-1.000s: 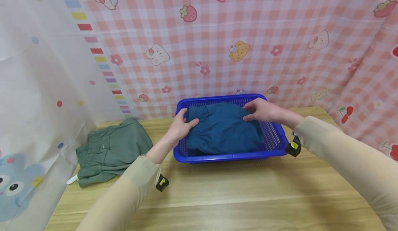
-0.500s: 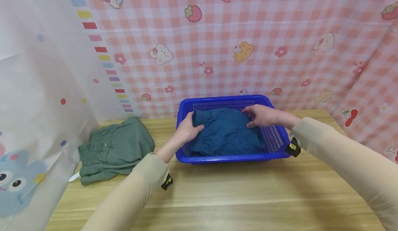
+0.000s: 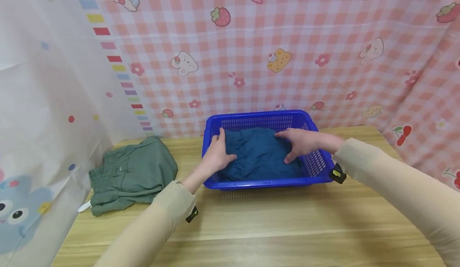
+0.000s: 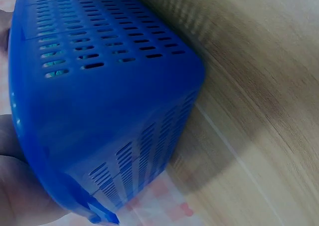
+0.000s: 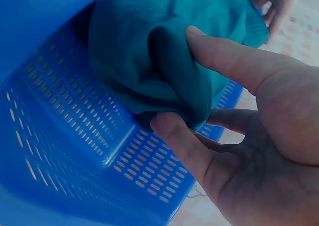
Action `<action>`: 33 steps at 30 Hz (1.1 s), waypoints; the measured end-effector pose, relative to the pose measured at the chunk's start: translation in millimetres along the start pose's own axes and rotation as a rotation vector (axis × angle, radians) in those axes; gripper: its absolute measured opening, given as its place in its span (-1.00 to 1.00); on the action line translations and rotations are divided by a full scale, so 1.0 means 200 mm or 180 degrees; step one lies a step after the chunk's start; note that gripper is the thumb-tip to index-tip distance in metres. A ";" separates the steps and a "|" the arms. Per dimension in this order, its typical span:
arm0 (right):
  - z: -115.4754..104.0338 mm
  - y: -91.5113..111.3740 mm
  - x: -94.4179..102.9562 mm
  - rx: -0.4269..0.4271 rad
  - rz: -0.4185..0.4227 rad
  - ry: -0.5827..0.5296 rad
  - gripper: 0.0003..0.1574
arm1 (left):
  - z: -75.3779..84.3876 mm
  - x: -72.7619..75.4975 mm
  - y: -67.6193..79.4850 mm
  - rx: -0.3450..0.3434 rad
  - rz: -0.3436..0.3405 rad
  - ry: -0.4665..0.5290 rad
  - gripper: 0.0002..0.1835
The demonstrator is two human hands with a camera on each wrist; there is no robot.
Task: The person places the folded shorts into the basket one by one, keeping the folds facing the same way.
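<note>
The blue garment (image 3: pixel 258 155) lies folded inside the blue basket (image 3: pixel 267 184), its gathered end toward the basket's left side; your left hand (image 3: pixel 217 153) is at that gathered end, fingers extended rather than curled and thumb over the cloth's edge, though you cannot tell whether it presses; your right hand (image 3: pixel 305 141) is at the other end, thumb and fingers spread apart, their tips against the cloth without gripping it. The basket sits on the wooden table (image 3: pixel 269 235), near the pink checked curtain (image 3: pixel 233 87); to its left, well apart from your right hand, a green garment (image 3: pixel 134 175) lies flat, a white tag (image 3: pixel 84 207) poking out.
</note>
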State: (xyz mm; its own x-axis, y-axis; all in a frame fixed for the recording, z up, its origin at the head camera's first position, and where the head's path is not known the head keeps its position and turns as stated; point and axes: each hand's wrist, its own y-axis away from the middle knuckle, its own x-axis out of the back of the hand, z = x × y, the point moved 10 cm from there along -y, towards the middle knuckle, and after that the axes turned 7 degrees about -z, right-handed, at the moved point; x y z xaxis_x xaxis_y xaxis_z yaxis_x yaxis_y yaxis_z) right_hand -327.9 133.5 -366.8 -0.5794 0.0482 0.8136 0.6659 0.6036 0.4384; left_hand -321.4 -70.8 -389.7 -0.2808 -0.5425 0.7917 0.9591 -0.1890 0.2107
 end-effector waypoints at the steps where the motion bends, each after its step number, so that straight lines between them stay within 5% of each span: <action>1: 0.00 -0.01 -0.01 -0.0015 -0.0021 0.0069 0.13 | 0.00 -0.01 0.00 -0.0003 -0.0027 -0.0055 0.09; 16: 0.01 -0.13 -0.10 -0.0244 -0.0310 0.0607 0.10 | -0.03 -0.10 -0.05 0.0272 -0.0295 -0.0466 0.14; 25: 0.02 -0.14 -0.12 -0.0215 -0.0423 0.0740 0.07 | -0.02 -0.09 -0.04 0.0124 -0.0033 -0.0188 0.07; 33: 0.03 -0.17 -0.14 -0.0228 -0.0526 0.0661 0.05 | -0.04 -0.13 -0.06 0.0216 -0.0386 -0.0538 0.05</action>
State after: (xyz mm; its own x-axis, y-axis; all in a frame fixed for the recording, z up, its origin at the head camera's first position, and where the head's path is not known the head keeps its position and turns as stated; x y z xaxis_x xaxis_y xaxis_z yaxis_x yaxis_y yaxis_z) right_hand -337.4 116.2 -407.7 -0.5790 -0.2148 0.7865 0.6062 0.5316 0.5915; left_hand -326.4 -60.2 -416.8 -0.3897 -0.3731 0.8420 0.9205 -0.1858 0.3437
